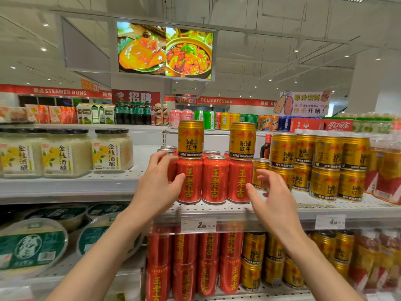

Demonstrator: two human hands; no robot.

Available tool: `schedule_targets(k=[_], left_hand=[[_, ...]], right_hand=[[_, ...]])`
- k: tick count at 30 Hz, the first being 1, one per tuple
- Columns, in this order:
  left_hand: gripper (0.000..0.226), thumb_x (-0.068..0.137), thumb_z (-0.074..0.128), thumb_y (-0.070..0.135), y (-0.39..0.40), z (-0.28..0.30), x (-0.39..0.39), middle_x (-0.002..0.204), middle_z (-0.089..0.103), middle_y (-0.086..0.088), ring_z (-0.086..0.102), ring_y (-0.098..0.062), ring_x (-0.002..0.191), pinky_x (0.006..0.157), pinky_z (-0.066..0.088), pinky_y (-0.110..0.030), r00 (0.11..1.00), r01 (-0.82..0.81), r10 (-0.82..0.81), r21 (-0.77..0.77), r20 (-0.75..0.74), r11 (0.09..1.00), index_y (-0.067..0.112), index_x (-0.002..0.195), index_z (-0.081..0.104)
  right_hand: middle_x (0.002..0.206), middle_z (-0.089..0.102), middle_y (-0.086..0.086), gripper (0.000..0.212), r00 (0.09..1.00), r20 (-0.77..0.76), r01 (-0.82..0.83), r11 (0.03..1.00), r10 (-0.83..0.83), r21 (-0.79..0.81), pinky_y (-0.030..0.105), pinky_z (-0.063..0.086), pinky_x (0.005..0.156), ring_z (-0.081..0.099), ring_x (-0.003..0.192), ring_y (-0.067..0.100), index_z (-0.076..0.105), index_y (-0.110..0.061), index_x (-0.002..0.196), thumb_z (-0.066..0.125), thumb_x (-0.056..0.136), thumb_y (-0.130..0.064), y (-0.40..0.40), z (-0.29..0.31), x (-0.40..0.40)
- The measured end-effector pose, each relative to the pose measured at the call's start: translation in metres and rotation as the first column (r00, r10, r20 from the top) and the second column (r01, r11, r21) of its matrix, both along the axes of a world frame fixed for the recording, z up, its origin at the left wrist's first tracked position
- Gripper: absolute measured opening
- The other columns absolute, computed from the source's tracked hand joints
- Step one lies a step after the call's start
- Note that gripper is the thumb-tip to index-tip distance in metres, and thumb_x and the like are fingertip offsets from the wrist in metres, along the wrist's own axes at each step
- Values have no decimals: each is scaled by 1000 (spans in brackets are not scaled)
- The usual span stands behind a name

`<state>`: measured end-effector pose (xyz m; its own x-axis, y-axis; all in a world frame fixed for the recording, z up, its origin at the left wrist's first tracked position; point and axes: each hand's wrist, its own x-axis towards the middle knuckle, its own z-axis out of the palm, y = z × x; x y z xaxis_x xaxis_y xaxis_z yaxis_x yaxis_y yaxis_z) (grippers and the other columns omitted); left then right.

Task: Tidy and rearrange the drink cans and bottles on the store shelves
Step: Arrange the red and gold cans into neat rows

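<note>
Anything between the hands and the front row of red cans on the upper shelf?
Nothing visible. The left hand already touches the leftmost red can; the right hand hovers open beside the rightmost red can, with only clear air between.

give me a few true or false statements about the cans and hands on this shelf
1. Two gold cans stand on top of the red cans. True.
2. The left hand is at the left end of the front red row. True.
3. The right hand grips a gold can. False: its fingers are spread and hold nothing.
4. The middle front red can carries a gold can. False: its top is bare; the gold cans sit on the two outer ones.
5. The jars stand to the right of the red cans. False: they stand to the left.
</note>
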<state>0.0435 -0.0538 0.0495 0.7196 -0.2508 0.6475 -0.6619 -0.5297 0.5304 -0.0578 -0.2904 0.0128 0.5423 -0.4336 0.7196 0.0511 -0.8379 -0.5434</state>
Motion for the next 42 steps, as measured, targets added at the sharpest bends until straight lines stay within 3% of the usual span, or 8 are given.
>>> schedule_targets(k=[4, 7, 13, 18, 22, 26, 32, 42], left_hand=[[29, 97, 62, 26, 6, 14, 2, 125, 59, 2, 68, -21, 99, 93, 58, -49, 992, 70, -88, -177, -94, 982, 31, 125, 57], [29, 99, 61, 28, 12, 27, 5, 129, 60, 4, 67, -16, 101, 96, 57, -47, 994, 56, -75, -222, -78, 973, 31, 128, 58], [33, 100, 62, 26, 14, 58, 23, 127, 60, 8, 57, 4, 97, 75, 46, -19, 994, 113, -113, -163, 12, 980, 29, 132, 56], [52, 101, 60, 33, 10, 68, 38, 134, 56, 5, 59, 0, 105, 82, 53, -26, 960, 261, -266, -63, -87, 963, 41, 148, 40], [55, 101, 62, 34, 10, 67, 45, 134, 60, 4, 69, -4, 101, 83, 60, -29, 929, 341, -349, -80, -126, 937, 47, 148, 37], [57, 99, 64, 37, 10, 66, 48, 131, 63, 5, 72, -6, 98, 82, 61, -29, 930, 343, -350, -81, -109, 936, 46, 148, 38], [57, 98, 65, 38, 14, 63, 48, 130, 64, 5, 71, -7, 99, 86, 61, -33, 932, 348, -357, -115, -69, 930, 44, 149, 40], [51, 99, 62, 40, 14, 71, 30, 114, 60, 26, 71, 7, 87, 69, 57, -14, 916, 400, -398, -195, 52, 895, 57, 141, 39]], right_hand=[[97, 64, -13, 17, 993, 100, -49, 995, 58, -86, 29, 55, 77, 61, 88, 3, 64, -24, 109, 67, 93, -29, 19, 16, -7], [90, 66, -16, 11, 985, 67, -149, 979, 159, -138, 27, 57, 73, 62, 83, -1, 66, -24, 103, 65, 94, -30, 32, 38, 3], [108, 63, -10, 26, 959, 0, -275, 934, 283, -229, 30, 59, 84, 61, 95, 3, 60, -22, 123, 59, 99, -30, 52, 89, 42], [134, 57, -4, 57, 937, -167, -335, 925, 307, -181, 42, 53, 99, 59, 113, 14, 30, -28, 153, 54, 101, -36, 60, 108, 62], [144, 55, -2, 67, 890, -288, -402, 906, 353, -131, 37, 52, 99, 63, 109, 12, 15, -32, 159, 49, 102, -43, 59, 109, 67], [137, 58, -5, 65, 878, -241, -441, 894, 413, -77, 28, 52, 89, 63, 97, 4, 18, -37, 157, 52, 102, -42, 61, 106, 68], [139, 56, -6, 67, 863, -197, -478, 878, 465, -20, 22, 49, 87, 61, 103, 3, 21, -38, 158, 55, 100, -42, 62, 106, 68], [144, 52, -10, 67, 875, -120, -478, 876, 470, -59, 35, 50, 102, 59, 117, 4, 22, -48, 155, 55, 97, -51, 64, 120, 47]])
